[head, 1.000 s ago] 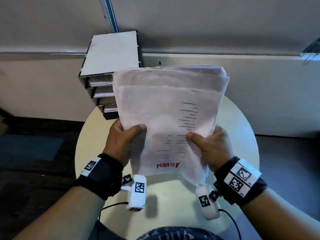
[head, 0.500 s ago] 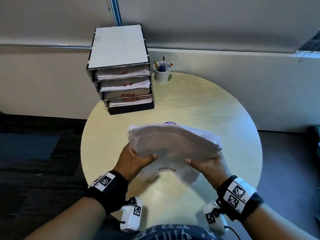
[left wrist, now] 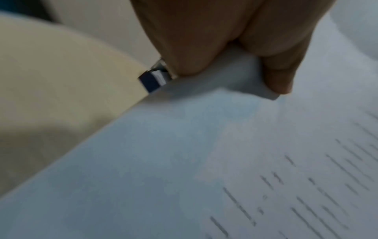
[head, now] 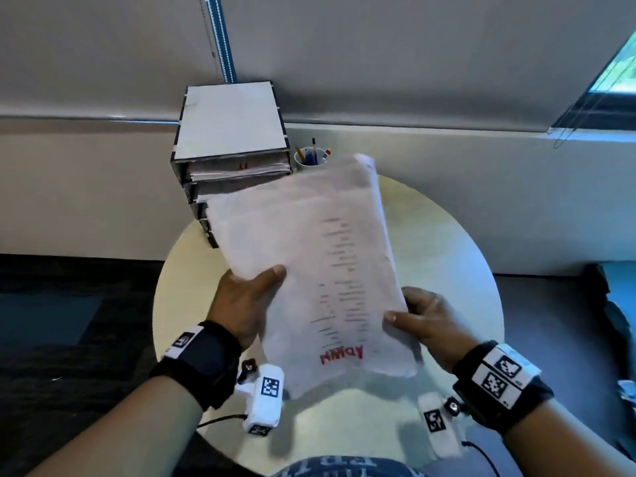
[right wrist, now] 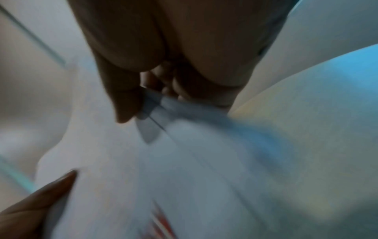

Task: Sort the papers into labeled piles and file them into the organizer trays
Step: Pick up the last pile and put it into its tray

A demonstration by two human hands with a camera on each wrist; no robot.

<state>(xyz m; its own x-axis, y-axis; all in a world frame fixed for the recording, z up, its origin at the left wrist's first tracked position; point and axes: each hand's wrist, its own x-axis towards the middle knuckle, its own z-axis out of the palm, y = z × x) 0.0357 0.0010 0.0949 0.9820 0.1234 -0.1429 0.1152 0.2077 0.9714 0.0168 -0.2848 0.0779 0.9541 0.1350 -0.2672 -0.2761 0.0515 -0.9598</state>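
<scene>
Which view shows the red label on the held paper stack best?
The head view: the red label sits near the stack's near edge, upside down, between the left hand and right hand. The right wrist view catches only a red blur; the left wrist view shows just printed lines.

- A round table (head: 447, 256) with a pale wood top stands on dark floor (head: 69, 339), close to the wall.
- At its far left edge stands a stacked paper organizer (head: 230, 132), its trays filled with papers.
- Just right of the organizer stands a white cup (head: 310, 160) with pens.
</scene>
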